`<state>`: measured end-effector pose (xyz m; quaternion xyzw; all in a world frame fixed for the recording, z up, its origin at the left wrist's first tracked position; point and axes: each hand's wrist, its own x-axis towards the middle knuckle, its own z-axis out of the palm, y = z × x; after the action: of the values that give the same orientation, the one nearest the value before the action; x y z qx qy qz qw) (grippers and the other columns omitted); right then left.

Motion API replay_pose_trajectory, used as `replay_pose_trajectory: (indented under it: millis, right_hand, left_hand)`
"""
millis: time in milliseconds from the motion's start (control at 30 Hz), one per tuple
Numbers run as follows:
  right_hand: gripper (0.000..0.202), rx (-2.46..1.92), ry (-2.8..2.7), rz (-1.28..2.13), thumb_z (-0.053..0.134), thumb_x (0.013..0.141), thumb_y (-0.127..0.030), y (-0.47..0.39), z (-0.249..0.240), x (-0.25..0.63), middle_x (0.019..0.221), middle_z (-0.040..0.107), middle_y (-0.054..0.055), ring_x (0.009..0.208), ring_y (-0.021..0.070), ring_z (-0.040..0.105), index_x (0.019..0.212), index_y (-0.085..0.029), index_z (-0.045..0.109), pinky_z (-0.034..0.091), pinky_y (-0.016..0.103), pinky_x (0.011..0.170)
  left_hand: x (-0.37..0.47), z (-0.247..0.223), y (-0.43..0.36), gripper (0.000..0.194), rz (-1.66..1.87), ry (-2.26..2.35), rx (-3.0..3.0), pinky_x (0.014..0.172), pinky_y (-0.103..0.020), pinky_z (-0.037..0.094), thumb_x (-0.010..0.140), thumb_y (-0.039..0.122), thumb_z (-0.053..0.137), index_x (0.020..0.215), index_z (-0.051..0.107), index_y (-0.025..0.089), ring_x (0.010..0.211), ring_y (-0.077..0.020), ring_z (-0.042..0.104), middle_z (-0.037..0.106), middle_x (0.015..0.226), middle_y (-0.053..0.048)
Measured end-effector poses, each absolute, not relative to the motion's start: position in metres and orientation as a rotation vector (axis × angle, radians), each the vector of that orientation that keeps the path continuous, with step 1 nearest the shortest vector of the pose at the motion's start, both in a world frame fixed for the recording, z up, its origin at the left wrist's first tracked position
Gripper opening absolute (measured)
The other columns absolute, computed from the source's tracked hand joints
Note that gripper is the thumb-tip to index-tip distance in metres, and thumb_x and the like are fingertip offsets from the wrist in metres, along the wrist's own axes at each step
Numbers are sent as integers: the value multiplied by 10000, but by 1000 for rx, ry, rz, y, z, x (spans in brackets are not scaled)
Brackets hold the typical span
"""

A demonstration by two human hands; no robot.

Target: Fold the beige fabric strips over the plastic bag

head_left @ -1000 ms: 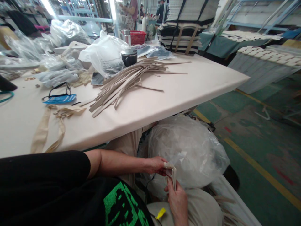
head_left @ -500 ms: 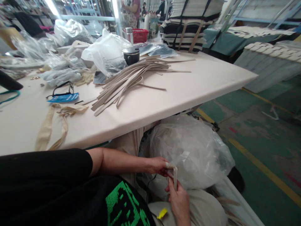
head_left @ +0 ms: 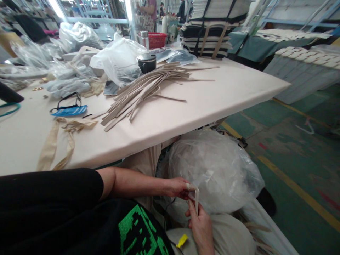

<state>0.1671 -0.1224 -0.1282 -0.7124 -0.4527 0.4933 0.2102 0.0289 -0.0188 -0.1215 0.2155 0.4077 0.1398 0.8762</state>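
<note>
Pale strip [head_left: 197, 199], sharply bent, is gripped by my nearly closed left hand [head_left: 178, 187] and pinched lower down by my right hand [head_left: 200, 222], fingers curled.

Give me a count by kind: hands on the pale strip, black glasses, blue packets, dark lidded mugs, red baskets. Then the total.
Hands on the pale strip: 2 (left hand, right hand)
Black glasses: 1 pair
Blue packet: 1
Dark lidded mug: 1
Red basket: 1
Total: 6, counting the glasses as one
</note>
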Motion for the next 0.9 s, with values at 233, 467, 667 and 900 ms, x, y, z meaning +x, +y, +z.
replay_pose_trajectory:
  millis: [233, 467, 667, 900]
  right_hand:
    - [531, -1972, -1236, 1375, 401, 812, -650, -123, -128, 167, 589, 583, -26, 390, 125, 490, 973, -180, 588, 386, 247, 418]
    - [526, -1967, -1251, 1355, 397, 809, -641, -121, -125, 165, 590, 588, -11, 391, 130, 492, 910, -165, 595, 394, 252, 428]
    - [553, -2015, -1229, 1362, 360, 806, -654, -118, -119, 163, 573, 589, -6, 382, 132, 492, 918, -163, 590, 384, 254, 417]
    - [532, -2013, -1209, 1380, 357, 817, -647, -120, -121, 164, 582, 600, 3, 382, 132, 499, 854, -175, 599, 386, 260, 415]
  left_hand:
    - [30, -123, -19, 443, 294, 856, 455, 650, -248, 403, 505, 444, 801, 757, 613, 132, 610, -100, 554, 611, 682, -1]
    - [29, -127, -19, 431, 294, 847, 456, 644, -251, 401, 520, 429, 798, 769, 613, 129, 618, -107, 561, 613, 695, -10]
    - [30, -126, -19, 404, 289, 870, 454, 644, -251, 410, 532, 408, 789, 761, 604, 132, 613, -103, 557, 605, 688, -4]
    - [32, -129, -19, 371, 292, 872, 452, 652, -255, 417, 557, 388, 779, 759, 599, 134, 610, -102, 554, 601, 685, -2]
